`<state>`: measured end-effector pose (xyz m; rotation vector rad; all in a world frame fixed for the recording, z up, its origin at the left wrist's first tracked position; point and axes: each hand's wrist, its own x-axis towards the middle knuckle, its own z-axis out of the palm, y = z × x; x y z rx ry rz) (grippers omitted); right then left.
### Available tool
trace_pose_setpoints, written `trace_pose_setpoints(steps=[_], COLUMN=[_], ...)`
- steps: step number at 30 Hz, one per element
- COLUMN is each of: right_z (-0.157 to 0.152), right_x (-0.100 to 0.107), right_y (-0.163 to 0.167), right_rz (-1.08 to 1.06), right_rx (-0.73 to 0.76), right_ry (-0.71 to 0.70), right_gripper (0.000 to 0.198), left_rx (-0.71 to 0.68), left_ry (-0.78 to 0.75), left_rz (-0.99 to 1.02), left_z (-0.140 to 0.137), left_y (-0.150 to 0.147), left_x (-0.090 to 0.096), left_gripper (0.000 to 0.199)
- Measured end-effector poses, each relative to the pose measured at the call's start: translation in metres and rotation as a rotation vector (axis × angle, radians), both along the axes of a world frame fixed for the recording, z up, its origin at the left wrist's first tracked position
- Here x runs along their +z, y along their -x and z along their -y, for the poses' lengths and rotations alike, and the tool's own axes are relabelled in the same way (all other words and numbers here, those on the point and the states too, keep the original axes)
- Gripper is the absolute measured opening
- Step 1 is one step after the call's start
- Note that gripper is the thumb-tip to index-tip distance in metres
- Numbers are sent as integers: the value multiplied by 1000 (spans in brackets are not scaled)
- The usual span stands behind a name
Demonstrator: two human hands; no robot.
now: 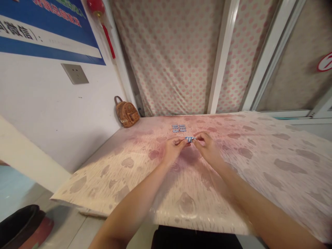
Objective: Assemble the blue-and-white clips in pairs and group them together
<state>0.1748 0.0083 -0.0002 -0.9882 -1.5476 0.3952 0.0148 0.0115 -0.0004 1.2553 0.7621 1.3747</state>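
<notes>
- Head view: the left hand point(173, 147) pinched one end of a piece point(190, 139) between bent fingers and thumb.
- The right hand point(209, 147) gripped the other end the same way, so the piece spanned the gap between both hands.
- The piece was small and oblong, with white bars edged in blue; its material was too small to tell.
- It was held above the middle of the surface point(145, 186), just on the near side of the tiles point(178, 128).
- The tiles, six little blue-and-white oblongs, lay in two columns of three, narrowly apart.
- The surface wore a pale, streaky cover, printed with grey-brown rounded and pointed shapes; it shone along the near edge and had a pinkish cast around the hands.
- At the far left corner stood a bag point(127, 113), brown and rounded, shaped like a tiny backpack, with a looped top handle and dark specks, near the smooth white wall point(33, 100).
- A flat, squarish socket point(75, 73) sat on that wall, below a glossy blue poster point(46, 31).
- Behind the surface, a softly creased, pink-dotted curtain point(171, 52) hung beside a straight white frame point(224, 55).
</notes>
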Motion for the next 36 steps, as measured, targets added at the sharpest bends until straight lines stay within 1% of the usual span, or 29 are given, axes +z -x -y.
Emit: trace_pose_setpoints(steps=[1,3,5,9,13,18,22,24,25,28,29,32,36], right_z=[-2,-5,-6,-3,3,4,3,4,5,7,8,9,8], right_x=[-2,-4,-5,-2,2,1,1,2,3,8,10,14,13], right_y=[0,1,1,1,2,2,2,1,1,-1,-2,-4,-5], right_rz=[-52,-162,-199,-114,-69,-51,-44,-20,2,112,153,243,278], right_rx=[4,18,49,106,127,115,123,127,124,104,102,106,110], right_ry=[25,87,147,203,183,167,189,169,147,68,47,4,-17], right_gripper=[13,24,30,17,9,12,13,8,9,39,43,35,31], left_rx=[-2,7,22,20,11,2,48,69,75,74,67,48,21], left_ry=[8,36,59,51,49,51,27,28,36,64,71,78,92], left_rz=[13,24,21,27,12,12,-52,-88,-92,-65,-55,-50,-52], left_z=[-1,-2,-3,-2,0,2,1,0,-1,-2,-3,-2,-1], left_y=[1,2,3,3,1,0,2,4,5,7,8,9,10], left_x=[0,1,2,3,1,2,4,5,5,7,7,8,9], left_gripper=[37,39,40,40,38,37,34,32,31,32,32,31,31])
